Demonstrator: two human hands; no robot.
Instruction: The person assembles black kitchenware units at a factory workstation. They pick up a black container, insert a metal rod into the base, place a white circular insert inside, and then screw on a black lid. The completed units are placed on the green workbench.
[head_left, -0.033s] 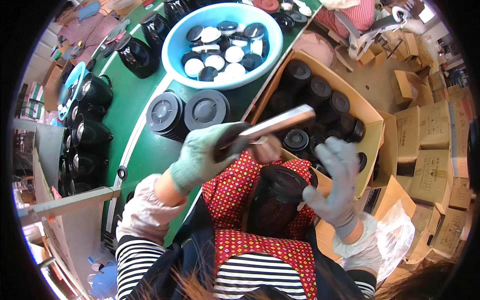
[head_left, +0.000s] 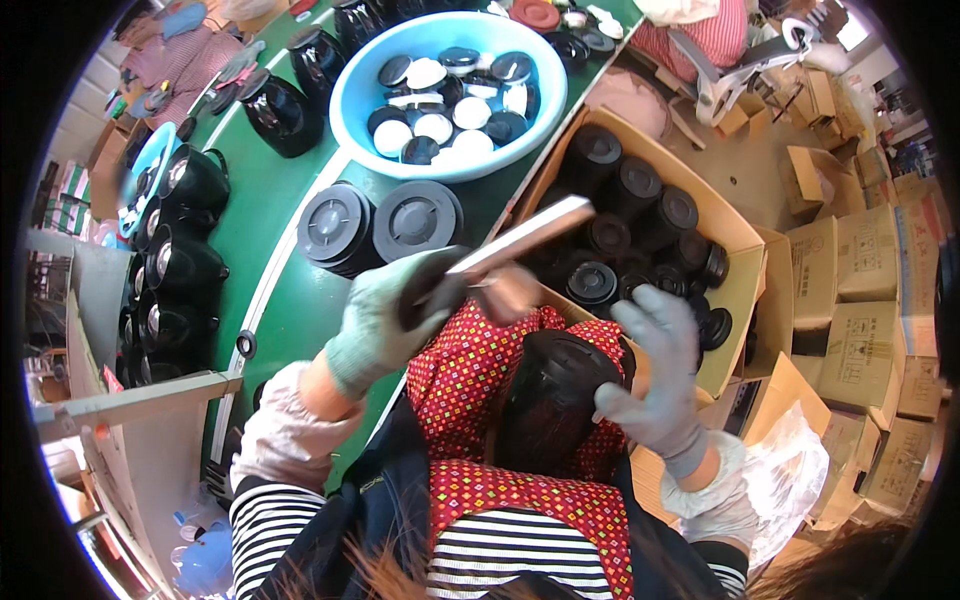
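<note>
My left hand [head_left: 385, 315], in a light green glove, is closed around a dark-gripped tool with a long flat silver bar [head_left: 525, 237]. A blurred brownish rounded part shows under the bar; the tool's exact kind is unclear. In my lap, between my knees, a glossy black pot [head_left: 560, 390] leans on red patterned cloth [head_left: 480, 345], its round black top facing up and away. To its right is my right hand [head_left: 655, 375] in a grey glove, fingers apart and holding nothing. Its thumb is close to the pot's top; I cannot tell whether they touch.
On the green table [head_left: 265, 320] stand stacks of black discs [head_left: 418, 222], a blue basin [head_left: 345, 130] of black and white round parts, and black pots [head_left: 280, 115]. An open carton [head_left: 735, 350] of black cylindrical parts is beyond my right hand. Cartons [head_left: 865, 340] are piled farther right.
My left hand and the tool have shifted left and slightly down. My right hand has moved a little left, nearer the pot. The pot stays in my lap.
</note>
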